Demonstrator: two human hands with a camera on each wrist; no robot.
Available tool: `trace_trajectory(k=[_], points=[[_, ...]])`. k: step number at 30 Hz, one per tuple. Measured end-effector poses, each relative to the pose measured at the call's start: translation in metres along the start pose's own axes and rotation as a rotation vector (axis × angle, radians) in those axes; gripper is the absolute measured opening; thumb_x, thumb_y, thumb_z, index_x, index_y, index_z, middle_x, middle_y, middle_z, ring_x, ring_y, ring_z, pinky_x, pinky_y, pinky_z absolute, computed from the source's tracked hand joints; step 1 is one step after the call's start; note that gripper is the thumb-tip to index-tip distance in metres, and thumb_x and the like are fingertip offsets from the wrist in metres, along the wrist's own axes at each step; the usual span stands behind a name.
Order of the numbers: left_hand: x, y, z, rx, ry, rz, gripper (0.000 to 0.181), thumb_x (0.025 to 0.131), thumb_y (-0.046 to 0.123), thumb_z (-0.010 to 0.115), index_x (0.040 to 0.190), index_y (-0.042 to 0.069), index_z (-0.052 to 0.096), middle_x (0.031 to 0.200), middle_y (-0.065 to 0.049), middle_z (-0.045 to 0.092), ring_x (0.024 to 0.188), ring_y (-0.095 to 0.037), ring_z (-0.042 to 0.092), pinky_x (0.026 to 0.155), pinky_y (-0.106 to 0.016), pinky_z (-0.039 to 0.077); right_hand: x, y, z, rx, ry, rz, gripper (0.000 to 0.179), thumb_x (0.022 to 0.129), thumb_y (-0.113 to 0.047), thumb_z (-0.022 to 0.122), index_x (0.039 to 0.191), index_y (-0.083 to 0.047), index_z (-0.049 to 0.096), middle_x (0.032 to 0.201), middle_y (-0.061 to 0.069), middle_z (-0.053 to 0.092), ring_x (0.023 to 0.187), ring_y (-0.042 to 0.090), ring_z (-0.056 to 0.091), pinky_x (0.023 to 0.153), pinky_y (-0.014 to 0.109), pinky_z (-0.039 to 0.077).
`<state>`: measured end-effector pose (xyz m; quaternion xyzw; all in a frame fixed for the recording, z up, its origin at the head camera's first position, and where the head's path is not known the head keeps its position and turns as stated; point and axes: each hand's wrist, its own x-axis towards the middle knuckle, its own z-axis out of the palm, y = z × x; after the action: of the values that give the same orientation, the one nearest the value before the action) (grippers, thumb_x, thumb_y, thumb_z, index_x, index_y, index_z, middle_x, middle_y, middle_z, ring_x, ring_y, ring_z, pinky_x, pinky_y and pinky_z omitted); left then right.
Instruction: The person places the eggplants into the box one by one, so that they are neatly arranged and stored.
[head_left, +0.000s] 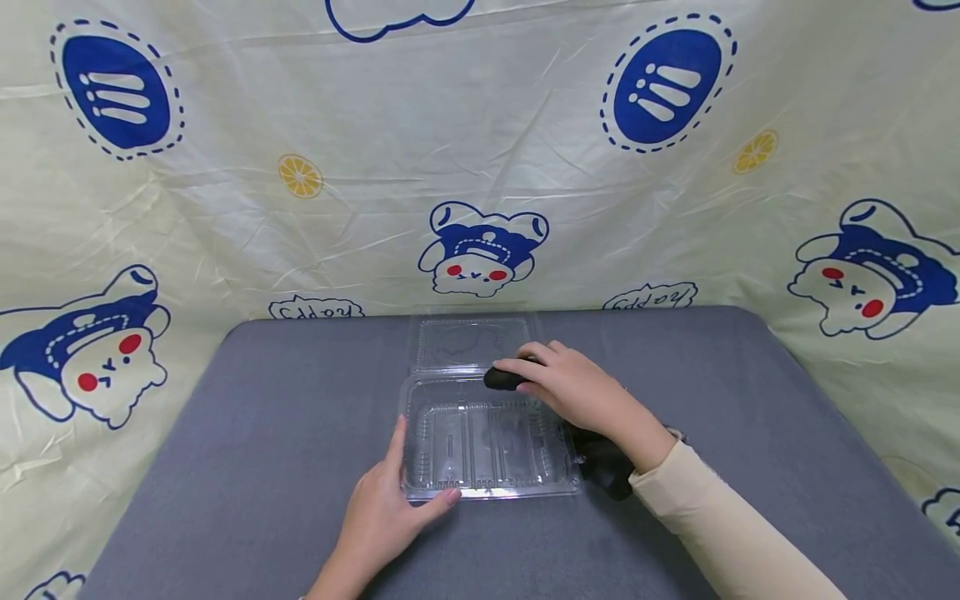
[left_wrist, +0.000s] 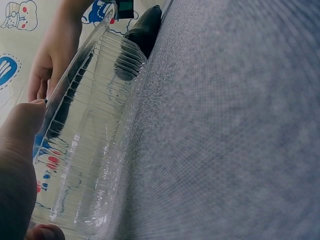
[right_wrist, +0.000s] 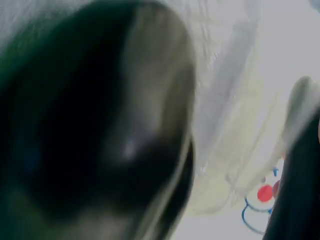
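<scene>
A clear plastic container [head_left: 487, 442] sits on the table with its hinged lid [head_left: 472, 343] laid back on the far side. My left hand [head_left: 382, 500] holds its near left corner, thumb extended along the front rim and a straight finger up the left side. Over the container's far right part, my right hand [head_left: 570, 383] grips a black elongated thing [head_left: 504, 379] with a rounded end. Through the clear wall, the left wrist view shows this thing [left_wrist: 62, 112] slanting down inside the rim. Its kind I cannot tell.
Right of the container lies another dark, rounded thing [head_left: 609, 471], partly under my right forearm. It looks dark green and long in the left wrist view [left_wrist: 145, 37]. The grey cloth-covered table [head_left: 300, 467] ends at a hanging patterned sheet [head_left: 360, 233].
</scene>
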<state>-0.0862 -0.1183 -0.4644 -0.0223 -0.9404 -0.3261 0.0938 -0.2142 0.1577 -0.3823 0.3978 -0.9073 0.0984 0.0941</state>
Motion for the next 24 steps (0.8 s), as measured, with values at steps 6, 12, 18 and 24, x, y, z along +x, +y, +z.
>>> trace_trajectory(k=[6,12,18,24], points=[[0.0,0.0,-0.001,-0.014,-0.012,-0.009,0.12,0.07,0.075,0.072,0.159,0.013,0.023,0.078,0.001,0.062,0.077,-0.014,0.057,0.072,-0.038,0.05,0.009,-0.013,0.011,-0.068,-0.068,-0.042,0.041,0.099,-0.029,0.061,0.139,-0.035,0.055,0.124,-0.002,0.063,0.105,0.02,0.061,0.088,0.04,0.053],[0.0,0.0,-0.002,-0.017,-0.022,-0.021,0.12,0.069,0.077,0.071,0.159,0.014,0.022,0.076,0.003,0.059,0.075,-0.012,0.054,0.072,-0.037,0.049,0.016,-0.021,0.019,-0.119,-0.117,-0.083,0.039,0.099,-0.03,0.061,0.137,-0.036,0.056,0.123,-0.002,0.063,0.102,0.019,0.061,0.085,0.038,0.054],[0.0,0.0,-0.001,-0.011,-0.024,-0.022,0.121,0.069,0.077,0.072,0.159,0.013,0.022,0.075,0.005,0.057,0.074,-0.012,0.053,0.072,-0.036,0.049,0.02,-0.024,0.025,-0.153,-0.127,-0.121,0.038,0.099,-0.032,0.06,0.137,-0.034,0.058,0.124,0.001,0.062,0.101,0.021,0.061,0.083,0.037,0.055],[0.001,-0.001,-0.001,-0.006,-0.026,-0.026,0.122,0.068,0.077,0.072,0.159,0.014,0.021,0.072,0.007,0.054,0.073,-0.012,0.05,0.071,-0.035,0.048,0.021,-0.028,0.029,-0.18,-0.108,-0.157,0.038,0.098,-0.032,0.062,0.135,-0.034,0.059,0.122,0.002,0.062,0.099,0.022,0.062,0.081,0.039,0.055]])
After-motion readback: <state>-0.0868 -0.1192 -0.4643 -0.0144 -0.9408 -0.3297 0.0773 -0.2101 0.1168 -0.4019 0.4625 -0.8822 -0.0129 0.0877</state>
